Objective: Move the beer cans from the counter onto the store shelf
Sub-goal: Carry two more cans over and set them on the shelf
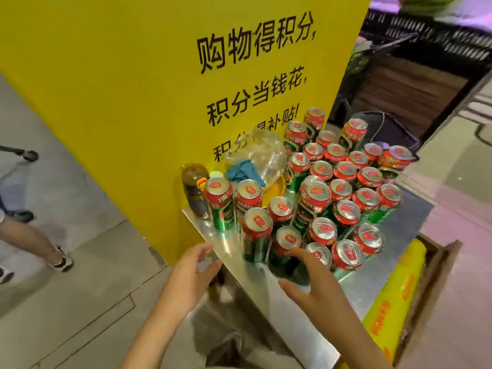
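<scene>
Passer-by's leg (29, 243) far left on floor. Yellow sign (159, 89) behind counter (266, 302). Left hand (191, 272) at counter's near-left edge, fingers loosely spread, holding nothing. Bottle (194, 190) at back left, bag (255, 155) beside it. Right hand (314, 283) over counter, fingers spread, empty, fingertips near front cans. Cans (343, 187) upright, crowded on counter's middle and right. Yellow roll (394, 296) lower right.

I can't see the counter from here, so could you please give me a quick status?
Left hand and right hand open, empty. Beer cans crowd the counter, none lifted. Bottle beside them.
</scene>
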Demonstrator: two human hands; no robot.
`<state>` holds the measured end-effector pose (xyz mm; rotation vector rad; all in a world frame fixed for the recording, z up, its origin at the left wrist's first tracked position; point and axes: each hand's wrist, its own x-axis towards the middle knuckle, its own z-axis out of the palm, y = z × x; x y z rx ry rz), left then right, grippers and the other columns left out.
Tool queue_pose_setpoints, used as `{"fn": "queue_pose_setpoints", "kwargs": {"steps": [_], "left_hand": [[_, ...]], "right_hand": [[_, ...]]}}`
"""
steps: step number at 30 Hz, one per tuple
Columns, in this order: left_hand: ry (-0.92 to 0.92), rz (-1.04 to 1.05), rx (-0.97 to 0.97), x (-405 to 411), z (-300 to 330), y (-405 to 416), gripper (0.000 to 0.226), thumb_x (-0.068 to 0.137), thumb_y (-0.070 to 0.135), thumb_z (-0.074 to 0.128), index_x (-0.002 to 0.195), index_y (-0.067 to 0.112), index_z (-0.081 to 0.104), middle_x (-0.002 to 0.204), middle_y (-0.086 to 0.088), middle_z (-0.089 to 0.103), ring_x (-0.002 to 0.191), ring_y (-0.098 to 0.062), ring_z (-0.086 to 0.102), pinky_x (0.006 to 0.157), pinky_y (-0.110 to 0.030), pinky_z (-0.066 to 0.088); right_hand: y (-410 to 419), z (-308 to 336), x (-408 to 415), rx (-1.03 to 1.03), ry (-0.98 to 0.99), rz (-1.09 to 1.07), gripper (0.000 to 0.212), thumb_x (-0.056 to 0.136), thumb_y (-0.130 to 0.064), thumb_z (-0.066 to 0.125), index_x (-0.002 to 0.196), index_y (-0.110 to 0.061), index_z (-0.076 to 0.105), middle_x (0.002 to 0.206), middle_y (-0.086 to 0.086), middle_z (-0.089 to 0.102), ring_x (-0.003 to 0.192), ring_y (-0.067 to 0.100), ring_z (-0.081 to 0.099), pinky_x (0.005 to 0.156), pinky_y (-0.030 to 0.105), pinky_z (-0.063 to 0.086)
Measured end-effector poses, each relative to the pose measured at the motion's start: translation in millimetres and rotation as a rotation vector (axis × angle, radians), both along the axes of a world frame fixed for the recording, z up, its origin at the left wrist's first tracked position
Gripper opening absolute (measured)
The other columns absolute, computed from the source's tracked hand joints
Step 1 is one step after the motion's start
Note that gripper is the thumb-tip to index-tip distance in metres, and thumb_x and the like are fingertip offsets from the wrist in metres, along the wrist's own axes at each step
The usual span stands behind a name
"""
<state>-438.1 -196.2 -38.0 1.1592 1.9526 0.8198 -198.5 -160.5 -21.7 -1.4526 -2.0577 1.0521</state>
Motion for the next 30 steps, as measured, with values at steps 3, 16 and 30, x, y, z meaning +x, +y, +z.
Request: {"fn": "queue_pose_setpoints", "kwargs": {"steps": [3,16,30], "left_hand": [[-0.133,-0.025,0.08,-34,-1,40,0.03,0.086,0.002,0.062,0.114,0.012,0.056,0.119,-0.005,0.054,0.113,-0.019,0.049,0.088,-0.024,0.046],[0.39,-0.253,0.373,-89,33,129,0.067,0.073,0.036,0.077,0.131,0.023,0.047,0.127,0.004,0.052,0.115,-0.014,0.049,0.094,-0.03,0.043],[0.82,-0.731,0.319,-87,29,171,0.074,0.069,0.061,0.068,0.13,0.024,0.047,0.125,0.011,0.058,0.118,-0.008,0.05,0.109,-0.033,-0.011]], "right_hand": [[15,2,-35,0.015,0.044,-0.1,0.056,0.084,-0.029,0.069,0.116,-0.054,0.03,0.119,-0.041,0.034,0.109,-0.028,0.033,0.085,-0.005,0.028],[45,-15,-102,0.036,0.057,-0.286,0.089,0.069,-0.039,0.081,0.131,-0.057,0.019,0.132,-0.033,0.039,0.124,-0.008,0.038,0.104,0.019,0.034],[50,-27,-115,0.034,0.077,-0.429,0.068,0.073,-0.022,0.078,0.112,-0.057,0.034,0.114,-0.035,0.047,0.104,-0.016,0.048,0.08,0.0,0.036]]}}
